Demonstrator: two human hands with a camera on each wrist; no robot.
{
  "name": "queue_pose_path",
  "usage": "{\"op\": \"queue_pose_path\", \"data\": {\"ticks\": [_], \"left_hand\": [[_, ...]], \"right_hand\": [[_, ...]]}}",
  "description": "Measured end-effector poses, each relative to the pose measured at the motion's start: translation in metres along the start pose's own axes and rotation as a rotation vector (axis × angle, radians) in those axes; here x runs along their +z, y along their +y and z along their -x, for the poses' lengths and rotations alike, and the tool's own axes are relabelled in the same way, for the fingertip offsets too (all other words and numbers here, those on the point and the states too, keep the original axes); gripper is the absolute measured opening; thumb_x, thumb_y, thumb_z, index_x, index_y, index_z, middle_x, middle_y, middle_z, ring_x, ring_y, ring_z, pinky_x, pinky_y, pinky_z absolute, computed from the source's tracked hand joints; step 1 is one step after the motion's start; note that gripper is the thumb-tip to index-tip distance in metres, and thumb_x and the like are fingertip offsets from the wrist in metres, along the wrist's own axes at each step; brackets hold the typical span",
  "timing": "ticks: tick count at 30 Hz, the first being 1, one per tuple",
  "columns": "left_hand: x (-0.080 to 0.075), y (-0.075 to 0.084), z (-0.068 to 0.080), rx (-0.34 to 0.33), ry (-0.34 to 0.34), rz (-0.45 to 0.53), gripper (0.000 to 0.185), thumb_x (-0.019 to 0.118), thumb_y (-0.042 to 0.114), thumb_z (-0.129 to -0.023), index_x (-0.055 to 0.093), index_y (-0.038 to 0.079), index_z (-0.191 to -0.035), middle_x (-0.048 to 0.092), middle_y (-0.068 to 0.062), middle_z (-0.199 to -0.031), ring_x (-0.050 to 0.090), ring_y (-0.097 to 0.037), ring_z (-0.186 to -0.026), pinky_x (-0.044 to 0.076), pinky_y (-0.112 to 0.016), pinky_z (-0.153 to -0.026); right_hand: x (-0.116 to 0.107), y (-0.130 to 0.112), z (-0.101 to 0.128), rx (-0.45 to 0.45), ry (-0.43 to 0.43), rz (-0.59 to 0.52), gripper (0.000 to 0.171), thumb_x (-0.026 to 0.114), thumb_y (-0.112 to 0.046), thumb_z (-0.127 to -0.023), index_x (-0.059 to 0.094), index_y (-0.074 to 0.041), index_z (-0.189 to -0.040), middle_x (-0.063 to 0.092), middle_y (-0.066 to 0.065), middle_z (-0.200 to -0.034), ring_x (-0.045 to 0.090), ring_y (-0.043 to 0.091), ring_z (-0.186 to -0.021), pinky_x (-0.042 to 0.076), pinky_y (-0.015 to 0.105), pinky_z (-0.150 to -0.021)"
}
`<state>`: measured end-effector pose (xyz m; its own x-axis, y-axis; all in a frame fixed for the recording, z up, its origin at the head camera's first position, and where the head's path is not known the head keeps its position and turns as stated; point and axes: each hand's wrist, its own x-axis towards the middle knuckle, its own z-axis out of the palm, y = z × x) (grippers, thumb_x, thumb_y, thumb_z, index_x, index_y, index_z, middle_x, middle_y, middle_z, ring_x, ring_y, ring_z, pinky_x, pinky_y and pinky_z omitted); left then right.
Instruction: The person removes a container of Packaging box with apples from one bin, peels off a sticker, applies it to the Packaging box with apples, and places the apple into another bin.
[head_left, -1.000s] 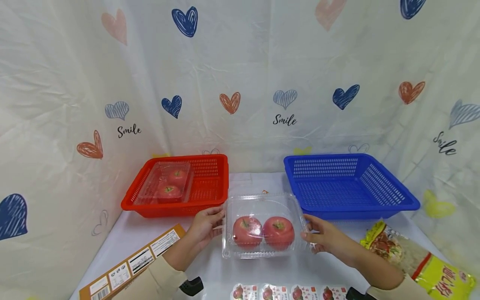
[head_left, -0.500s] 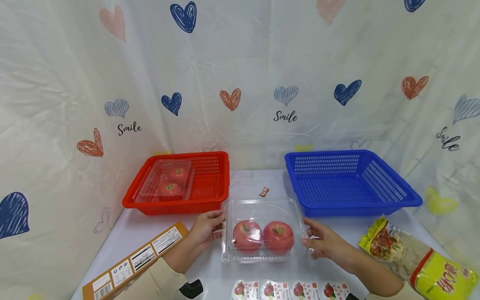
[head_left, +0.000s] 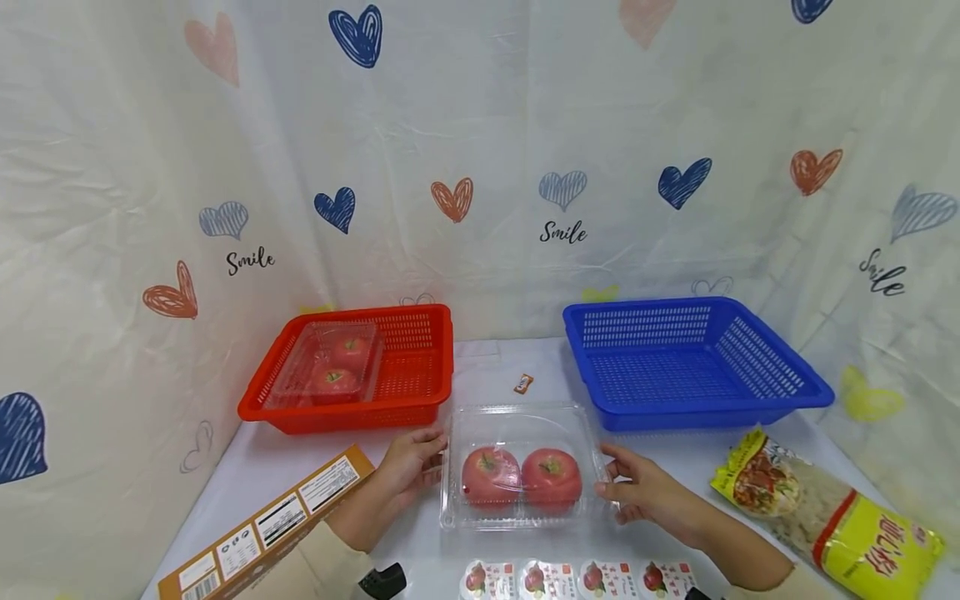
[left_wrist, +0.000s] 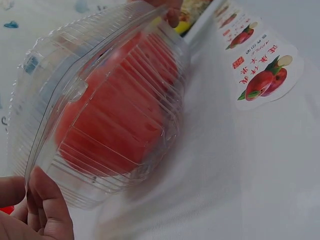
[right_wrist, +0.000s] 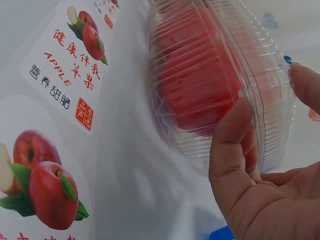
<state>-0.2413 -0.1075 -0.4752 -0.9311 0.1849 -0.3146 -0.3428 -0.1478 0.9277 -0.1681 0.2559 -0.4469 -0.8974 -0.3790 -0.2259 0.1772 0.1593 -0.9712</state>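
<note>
A clear plastic clamshell box [head_left: 517,423] with a lid closed over two red apples [head_left: 551,479] is at the front middle in the head view. My left hand [head_left: 408,467] pinches its left rim between thumb and fingers, as the fingers [left_wrist: 47,200] in the left wrist view show. On the opposite side my right hand [head_left: 641,486] grips the right rim, fingers below it and thumb by the lid in the right wrist view. The box is close over the white table [head_left: 427,550]. Several apple stickers [head_left: 547,580] lie in a row in front of it.
A red basket [head_left: 408,410] at back left holds another clear box with apples [head_left: 332,382]. A blue basket [head_left: 697,417] stands at back right. Around these are a small wrapped candy [head_left: 523,383], a long cardboard box [head_left: 266,525] and a yellow-ended food bag [head_left: 825,508].
The apple box has come down and slightly toward me in both hands, so the candy behind it now shows fully. Both hands keep their hold. The head view has shifted a little.
</note>
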Motion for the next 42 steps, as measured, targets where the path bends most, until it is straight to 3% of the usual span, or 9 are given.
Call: {"op": "queue_pose_path", "data": {"ticks": [13, 21, 25, 28, 31, 34, 37, 42], "left_hand": [[0.0, -0.01, -0.009, -0.005, 0.01, 0.056, 0.026, 0.063, 0.016, -0.095, 0.063, 0.003, -0.118, 0.062, -0.005, -0.092, 0.055, -0.02, -0.08, 0.051, -0.026, -0.065], [-0.003, -0.014, 0.006, -0.014, 0.007, -0.067, 0.034, 0.053, 0.016, -0.1, 0.048, 0.0, -0.13, 0.06, -0.012, -0.101, 0.057, -0.021, -0.08, 0.054, -0.028, -0.066], [-0.008, -0.026, 0.022, 0.001, -0.019, -0.267, 0.029, 0.046, 0.01, -0.101, 0.044, 0.001, -0.129, 0.061, -0.01, -0.097, 0.058, -0.021, -0.076, 0.055, -0.03, -0.068], [-0.014, -0.033, 0.038, 0.083, -0.071, -0.493, 0.023, 0.05, 0.005, -0.099, 0.047, 0.0, -0.121, 0.063, -0.006, -0.09, 0.058, -0.019, -0.076, 0.053, -0.031, -0.071], [-0.018, -0.036, 0.056, 0.178, -0.112, -0.732, 0.019, 0.061, 0.005, -0.093, 0.051, 0.001, -0.11, 0.061, 0.0, -0.085, 0.057, -0.016, -0.079, 0.05, -0.032, -0.072], [-0.016, -0.038, 0.074, 0.234, -0.13, -0.987, 0.03, 0.075, 0.016, -0.084, 0.055, 0.007, -0.104, 0.057, 0.006, -0.084, 0.053, -0.012, -0.079, 0.048, -0.033, -0.072], [-0.008, -0.038, 0.086, 0.24, -0.153, -1.21, 0.042, 0.084, 0.032, -0.073, 0.061, 0.012, -0.102, 0.052, 0.009, -0.084, 0.048, -0.012, -0.08, 0.048, -0.036, -0.075], [0.003, -0.041, 0.094, 0.273, -0.21, -1.389, 0.038, 0.085, 0.041, -0.069, 0.068, 0.019, -0.095, 0.05, 0.01, -0.086, 0.045, -0.011, -0.083, 0.047, -0.037, -0.082]], "right_hand": [[-0.004, 0.004, -0.006, 0.035, -0.012, -0.007, 0.081, 0.061, -0.019, -0.097, 0.006, 0.01, -0.15, 0.045, 0.011, -0.103, 0.049, 0.019, -0.079, 0.055, 0.037, -0.068], [0.001, 0.011, -0.005, 0.052, 0.023, 0.016, 0.078, 0.058, -0.024, -0.099, 0.01, 0.011, -0.149, 0.047, 0.012, -0.104, 0.049, 0.018, -0.08, 0.054, 0.036, -0.067], [0.0, 0.015, 0.002, 0.083, -0.006, 0.023, 0.074, 0.049, -0.033, -0.103, 0.014, 0.016, -0.146, 0.052, 0.013, -0.106, 0.052, 0.021, -0.082, 0.053, 0.038, -0.069], [-0.004, 0.019, 0.009, 0.109, -0.045, 0.036, 0.071, 0.043, -0.037, -0.104, 0.022, 0.02, -0.142, 0.055, 0.011, -0.096, 0.053, 0.022, -0.081, 0.053, 0.038, -0.07], [-0.009, 0.024, 0.014, 0.132, -0.084, 0.059, 0.063, 0.048, -0.034, -0.103, 0.038, 0.019, -0.135, 0.057, 0.008, -0.083, 0.054, 0.02, -0.074, 0.053, 0.036, -0.067], [-0.01, 0.029, 0.018, 0.144, -0.129, 0.07, 0.047, 0.058, -0.029, -0.099, 0.055, 0.012, -0.123, 0.058, 0.005, -0.077, 0.054, 0.017, -0.066, 0.052, 0.032, -0.062], [-0.01, 0.034, 0.022, 0.128, -0.191, 0.048, 0.032, 0.062, -0.021, -0.096, 0.062, 0.009, -0.108, 0.059, 0.003, -0.075, 0.054, 0.014, -0.062, 0.052, 0.029, -0.058], [-0.009, 0.038, 0.023, 0.113, -0.263, 0.043, 0.019, 0.064, -0.012, -0.094, 0.063, 0.007, -0.096, 0.061, 0.003, -0.074, 0.054, 0.011, -0.057, 0.05, 0.024, -0.054]]}}
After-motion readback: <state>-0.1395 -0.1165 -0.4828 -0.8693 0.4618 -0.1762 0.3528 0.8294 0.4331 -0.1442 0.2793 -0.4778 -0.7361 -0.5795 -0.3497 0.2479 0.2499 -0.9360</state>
